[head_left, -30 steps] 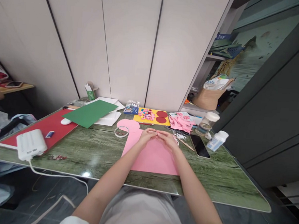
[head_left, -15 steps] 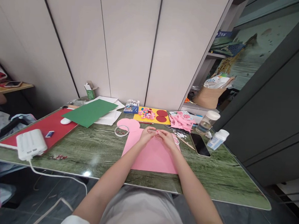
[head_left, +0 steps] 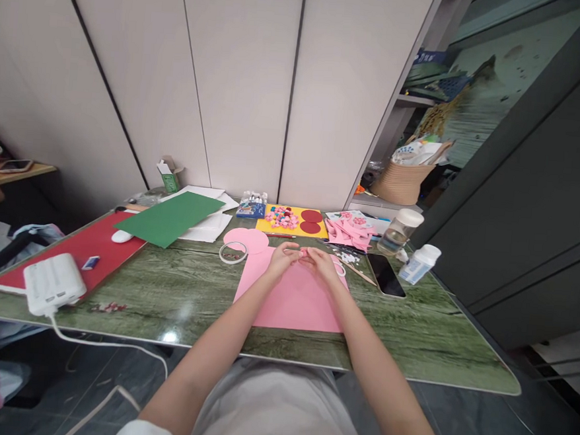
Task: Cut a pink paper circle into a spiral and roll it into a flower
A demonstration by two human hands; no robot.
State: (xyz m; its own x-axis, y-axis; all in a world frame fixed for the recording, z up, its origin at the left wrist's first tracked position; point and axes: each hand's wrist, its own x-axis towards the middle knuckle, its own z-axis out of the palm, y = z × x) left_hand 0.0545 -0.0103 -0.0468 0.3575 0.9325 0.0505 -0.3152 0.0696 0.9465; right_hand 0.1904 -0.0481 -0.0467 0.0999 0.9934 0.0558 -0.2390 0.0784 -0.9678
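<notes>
My left hand (head_left: 282, 257) and my right hand (head_left: 322, 265) meet over the far edge of a pink sheet of paper (head_left: 291, 299) that lies flat on the green marbled table (head_left: 190, 290). Their fingertips pinch together on a small pink piece (head_left: 303, 253) between them. A pink paper circle (head_left: 245, 238) lies just left of the hands, with a roll of clear tape (head_left: 232, 252) beside it.
Green (head_left: 171, 216) and red (head_left: 84, 246) sheets and a white power bank (head_left: 53, 282) lie at the left. A yellow sheet with pom-poms (head_left: 282, 219), pink cut-outs (head_left: 349, 233), a phone (head_left: 385, 275), a jar (head_left: 399, 230) and a white bottle (head_left: 418, 263) are at the back right.
The hands stay together at the far edge of the pink sheet, fingers shifting slightly on the small piece. The view has tilted a little.
</notes>
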